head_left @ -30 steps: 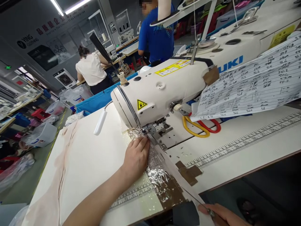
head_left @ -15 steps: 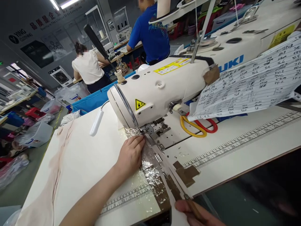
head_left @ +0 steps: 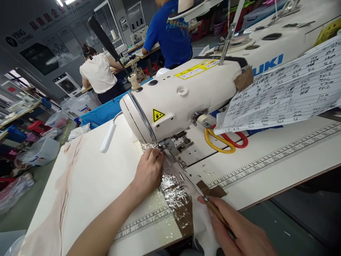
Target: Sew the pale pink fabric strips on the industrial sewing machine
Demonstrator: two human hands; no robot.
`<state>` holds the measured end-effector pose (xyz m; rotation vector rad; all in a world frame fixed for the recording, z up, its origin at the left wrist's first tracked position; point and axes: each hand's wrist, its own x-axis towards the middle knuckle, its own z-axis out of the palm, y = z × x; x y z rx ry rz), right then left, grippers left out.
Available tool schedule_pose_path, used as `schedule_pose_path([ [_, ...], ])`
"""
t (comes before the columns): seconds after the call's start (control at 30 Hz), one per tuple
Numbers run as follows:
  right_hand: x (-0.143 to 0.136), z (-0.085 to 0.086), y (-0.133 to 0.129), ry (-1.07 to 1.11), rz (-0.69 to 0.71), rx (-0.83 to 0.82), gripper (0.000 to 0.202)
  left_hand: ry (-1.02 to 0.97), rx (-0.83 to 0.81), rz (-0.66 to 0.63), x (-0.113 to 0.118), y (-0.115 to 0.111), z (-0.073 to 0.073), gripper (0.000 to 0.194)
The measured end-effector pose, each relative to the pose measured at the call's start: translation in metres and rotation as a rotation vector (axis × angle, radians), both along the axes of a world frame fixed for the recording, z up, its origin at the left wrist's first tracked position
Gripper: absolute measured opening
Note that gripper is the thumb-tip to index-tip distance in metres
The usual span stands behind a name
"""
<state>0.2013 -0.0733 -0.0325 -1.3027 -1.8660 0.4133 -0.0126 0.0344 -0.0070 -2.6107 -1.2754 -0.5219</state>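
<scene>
Beside the presser foot of the white sewing machine [head_left: 178,96], my left hand [head_left: 149,169] has its fingers curled together on the edge of a thin white fabric strip [head_left: 204,224]. What its fingertips pinch is partly hidden. My right hand [head_left: 237,227] is closed round the wooden handle of an awl-like tool [head_left: 217,213]. The tool's long thin metal shaft points up and left along the strip towards the needle area. Below the right hand the strip hangs over the table's front edge. Shiny clear tape [head_left: 173,190] covers the tabletop under the strip.
Scissors with yellow and red handles [head_left: 220,142] lie under the machine arm. A handwritten paper sheet [head_left: 287,85] hangs in front of the machine. Pale pink fabric [head_left: 66,181] lies along the table's left side. A small white lamp [head_left: 108,137] stands near the machine head. Two people sit beyond.
My right hand has moved up and slightly right with the awl-like tool, whose shaft now lies along the strip. My left hand stays almost in place by the presser foot.
</scene>
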Motion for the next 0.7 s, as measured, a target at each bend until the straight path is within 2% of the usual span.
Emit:
schedule_pose_path([
  [0.1,-0.006,0.009,0.005,-0.03,0.006,0.012,0.016,-0.091,-0.005,-0.084,-0.003,0.001,0.0,0.036],
  [0.23,-0.006,0.009,0.007,-0.071,-0.013,0.042,0.016,-0.184,-0.017,-0.177,-0.007,0.002,-0.002,0.039],
  [0.33,-0.007,0.008,0.009,-0.095,-0.016,0.046,0.018,-0.158,-0.014,-0.153,-0.007,0.003,-0.004,0.037],
  [0.53,-0.011,0.008,0.015,-0.129,0.01,0.0,0.02,-0.063,-0.011,-0.021,-0.006,0.0,-0.003,0.041],
  [0.7,-0.011,0.005,0.017,-0.11,0.023,-0.025,0.018,-0.18,-0.014,-0.144,-0.008,0.001,-0.001,0.037],
])
